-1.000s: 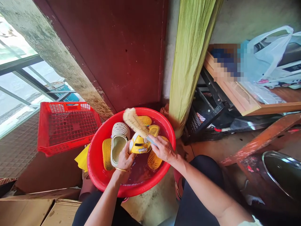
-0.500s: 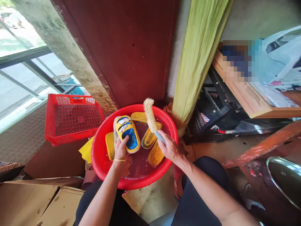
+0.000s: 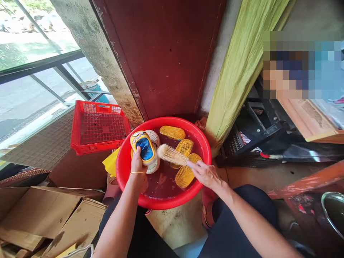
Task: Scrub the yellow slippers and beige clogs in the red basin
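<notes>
My left hand (image 3: 138, 163) grips a yellow slipper with a blue inside (image 3: 146, 148), its thumb at the slipper's opening. Just behind that slipper a pale ribbed sole (image 3: 154, 167) shows; whether my hand holds it too is unclear. My right hand (image 3: 205, 174) is closed on the handle of a cream bristle brush (image 3: 172, 155), whose head points left, close beside the slipper. Both hands are over a red basin (image 3: 163, 204) of dark water. Several yellow soles float in it, one at the back (image 3: 172, 133) and others on the right, partly under the brush.
A red plastic crate (image 3: 100, 145) stands left of the basin, with cardboard boxes (image 3: 40, 211) below it. A yellow-green curtain (image 3: 236, 79) hangs at the right. Behind the basin is a dark red door (image 3: 163, 61).
The brush has swung from upright down to the left, its head now near the slipper. My left hand has turned the slipper slightly. The whole view has shifted, moving the surroundings rightward.
</notes>
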Demonstrator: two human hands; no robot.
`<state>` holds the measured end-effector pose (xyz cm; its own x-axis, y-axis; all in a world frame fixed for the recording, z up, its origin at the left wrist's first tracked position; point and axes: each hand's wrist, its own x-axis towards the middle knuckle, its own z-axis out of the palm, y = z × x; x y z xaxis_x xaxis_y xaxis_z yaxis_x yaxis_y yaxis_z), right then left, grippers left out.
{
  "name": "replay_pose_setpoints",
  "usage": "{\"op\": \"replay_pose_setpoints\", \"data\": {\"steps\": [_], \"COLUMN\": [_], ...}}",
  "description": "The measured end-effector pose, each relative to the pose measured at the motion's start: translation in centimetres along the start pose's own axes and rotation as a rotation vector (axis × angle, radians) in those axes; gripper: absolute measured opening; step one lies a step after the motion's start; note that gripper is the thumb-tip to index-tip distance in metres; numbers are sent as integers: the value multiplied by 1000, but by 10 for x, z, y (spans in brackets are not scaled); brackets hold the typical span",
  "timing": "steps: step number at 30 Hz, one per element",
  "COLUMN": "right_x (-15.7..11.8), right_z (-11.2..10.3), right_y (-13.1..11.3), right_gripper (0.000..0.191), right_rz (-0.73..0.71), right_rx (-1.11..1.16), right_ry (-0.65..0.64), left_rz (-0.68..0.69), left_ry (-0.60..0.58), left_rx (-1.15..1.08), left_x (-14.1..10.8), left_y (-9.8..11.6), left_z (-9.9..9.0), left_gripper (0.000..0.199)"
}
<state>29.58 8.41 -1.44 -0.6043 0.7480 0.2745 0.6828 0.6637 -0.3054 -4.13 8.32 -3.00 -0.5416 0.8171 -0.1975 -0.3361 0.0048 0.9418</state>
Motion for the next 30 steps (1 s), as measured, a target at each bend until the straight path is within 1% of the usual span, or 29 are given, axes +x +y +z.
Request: {"op": "replay_pose_setpoints", "data": {"steps": [2,3,5,7,9,12,14,15,17,18,19,21,22,23,25,27,30], "right_x": [5,8,14,20,25,28,28,28,29,29,30,31,32,33,34,34,34], "right_z": [-8,-12,-21,-29,-36,-41,-43,-44,-45,-45,-46,-47,-48,-48,-48,-47,-44], "right_y": [16,22,27,27,25,21,22,22,23,23,23,21,19,17,13,11,12], "right_gripper": [43,43,44,43,42,41,41,41,42,42,43,43,44,44,44,43,41], "right_rz": [101,137,184,215,234,255,267,268,260,255,252,244,238,232,227,228,230], "right_rx": [103,169,296,389,450,493,512,523,548,558,565,568,566,562,554,549,555], "right_ry": [142,217,339,395,393,364,355,353,353,354,355,337,324,311,295,296,305], "left_rz": [11,36,108,150,141,140,230,308,497,575,606,556,518,491,451,405,279], "left_ry": [56,57,7,-52,-102,-155,-155,-153,-184,-242,-349,-602,-659,-661,-648,-639,-646], "left_rx": [29,75,204,316,407,628,833,917,1015,1051,1096,1238,1327,1407,1493,1512,1423], "left_x": [-4,-5,-5,0,8,19,16,9,-14,-30,-46,-78,-90,-99,-106,-101,-87], "left_y": [4,5,5,1,-7,-22,-33,-38,-51,-58,-66,-83,-91,-99,-111,-118,-118], "left_z": [4,7,18,33,49,66,73,76,84,89,95,108,115,121,130,134,129], "left_gripper": [57,56,59,68,74,73,69,68,67,67,68,74,79,83,92,99,100]}}
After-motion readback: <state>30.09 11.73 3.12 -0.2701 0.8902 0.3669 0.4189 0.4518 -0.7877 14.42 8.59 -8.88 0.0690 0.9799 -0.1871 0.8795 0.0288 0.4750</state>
